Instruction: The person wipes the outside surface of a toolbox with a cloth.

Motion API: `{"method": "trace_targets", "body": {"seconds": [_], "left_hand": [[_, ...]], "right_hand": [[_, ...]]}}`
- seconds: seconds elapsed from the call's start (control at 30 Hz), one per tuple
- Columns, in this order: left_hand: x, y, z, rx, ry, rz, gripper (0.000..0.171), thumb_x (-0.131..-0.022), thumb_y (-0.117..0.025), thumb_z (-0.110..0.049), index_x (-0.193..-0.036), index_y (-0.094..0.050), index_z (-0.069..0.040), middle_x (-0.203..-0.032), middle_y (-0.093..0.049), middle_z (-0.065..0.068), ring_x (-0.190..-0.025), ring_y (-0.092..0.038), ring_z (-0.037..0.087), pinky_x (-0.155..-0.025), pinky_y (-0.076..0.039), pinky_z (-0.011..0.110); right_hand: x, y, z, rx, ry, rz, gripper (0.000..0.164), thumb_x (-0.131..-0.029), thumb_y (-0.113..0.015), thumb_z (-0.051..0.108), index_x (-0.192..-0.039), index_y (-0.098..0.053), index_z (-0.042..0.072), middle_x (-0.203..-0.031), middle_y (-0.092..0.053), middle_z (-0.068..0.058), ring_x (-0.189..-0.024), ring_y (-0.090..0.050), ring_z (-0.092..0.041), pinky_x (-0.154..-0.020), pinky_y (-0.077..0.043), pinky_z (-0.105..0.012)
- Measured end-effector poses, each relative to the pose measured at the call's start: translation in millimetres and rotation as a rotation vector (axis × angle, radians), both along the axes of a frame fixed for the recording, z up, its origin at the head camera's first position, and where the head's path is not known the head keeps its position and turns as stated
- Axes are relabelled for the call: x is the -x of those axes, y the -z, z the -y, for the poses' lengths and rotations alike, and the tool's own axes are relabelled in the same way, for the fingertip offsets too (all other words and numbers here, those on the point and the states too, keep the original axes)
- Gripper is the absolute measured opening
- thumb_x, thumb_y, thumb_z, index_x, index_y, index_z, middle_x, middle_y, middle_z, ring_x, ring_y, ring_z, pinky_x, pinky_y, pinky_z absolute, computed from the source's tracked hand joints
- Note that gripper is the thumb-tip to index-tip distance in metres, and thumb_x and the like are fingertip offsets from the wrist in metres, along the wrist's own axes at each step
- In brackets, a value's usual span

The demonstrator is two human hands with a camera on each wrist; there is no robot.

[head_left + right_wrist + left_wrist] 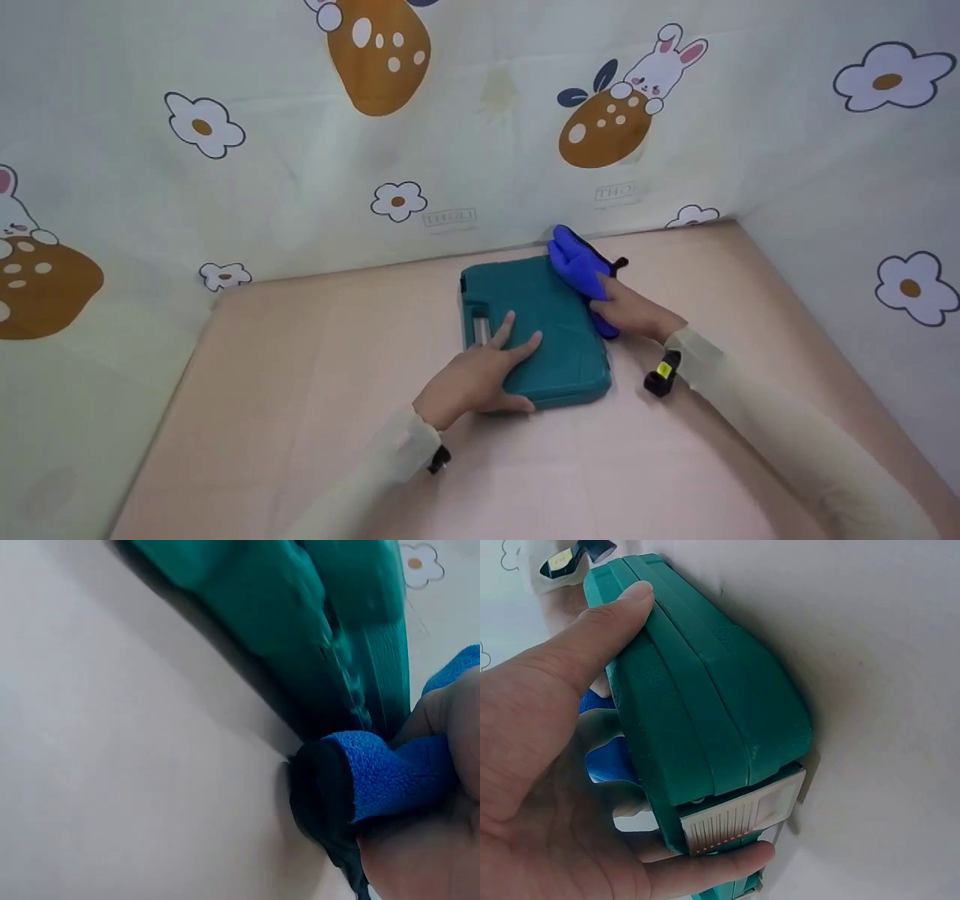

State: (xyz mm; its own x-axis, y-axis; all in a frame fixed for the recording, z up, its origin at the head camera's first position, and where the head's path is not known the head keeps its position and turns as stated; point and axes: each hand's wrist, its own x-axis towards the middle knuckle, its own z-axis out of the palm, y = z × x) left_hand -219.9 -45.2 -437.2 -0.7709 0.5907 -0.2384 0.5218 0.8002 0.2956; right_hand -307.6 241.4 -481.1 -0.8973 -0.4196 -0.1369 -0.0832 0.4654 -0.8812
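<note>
A teal plastic carrying case with a handle opening on its left side lies flat on the table. Spread over its near left corner, my left hand presses on the lid with straight fingers. In the left wrist view its thumb rests on the near side wall, and one finger lies along a pale latch. My right hand grips a bunched blue fleecy cloth with black edging. The cloth lies over the case's right edge; in the right wrist view part of it hangs down beside the side wall.
The pale pink tabletop meets a printed fabric backdrop close behind the case. More of the fabric hangs on the right. A black strap with a yellow-marked device is on the right wrist.
</note>
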Motion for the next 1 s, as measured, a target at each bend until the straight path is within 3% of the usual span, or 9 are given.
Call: {"method": "trace_targets", "body": {"seconds": [0.23, 0.53, 1.0], "left_hand": [[0.8, 2.4, -1, 0.012, 0.001, -0.001, 0.099, -0.085, -0.075, -0.058, -0.163, -0.02, -0.032, -0.168, 0.001, 0.013, -0.143, -0.034, 0.04, -0.108, -0.038, 0.054], [1.3, 0.1, 0, 0.01, 0.022, -0.007, 0.099, -0.086, -0.076, -0.055, -0.163, -0.021, -0.029, -0.168, 0.001, 0.015, -0.14, -0.04, 0.041, -0.105, -0.042, 0.053], [1.1, 1.7, -1, 0.016, 0.011, -0.014, 0.099, -0.086, -0.076, -0.057, -0.164, -0.02, -0.03, -0.168, 0.002, 0.014, -0.141, -0.037, 0.043, -0.105, -0.04, 0.056]], "right_hand": [[-17.6, 4.6, 0, 0.039, -0.016, -0.06, 0.07, -0.103, -0.04, 0.002, -0.163, -0.003, 0.004, -0.166, -0.013, -0.019, -0.151, -0.012, -0.036, -0.118, -0.008, -0.058], [-44.7, 7.3, -2, 0.092, -0.051, -0.078, 0.067, -0.103, -0.038, -0.002, -0.16, -0.004, -0.004, -0.165, -0.014, -0.023, -0.149, -0.016, -0.038, -0.118, -0.009, -0.057], [-84.0, 14.5, -2, 0.167, -0.01, -0.111, 0.061, -0.102, -0.038, -0.005, -0.158, -0.014, -0.008, -0.162, -0.023, -0.021, -0.148, -0.02, -0.035, -0.118, -0.011, -0.055]]}}
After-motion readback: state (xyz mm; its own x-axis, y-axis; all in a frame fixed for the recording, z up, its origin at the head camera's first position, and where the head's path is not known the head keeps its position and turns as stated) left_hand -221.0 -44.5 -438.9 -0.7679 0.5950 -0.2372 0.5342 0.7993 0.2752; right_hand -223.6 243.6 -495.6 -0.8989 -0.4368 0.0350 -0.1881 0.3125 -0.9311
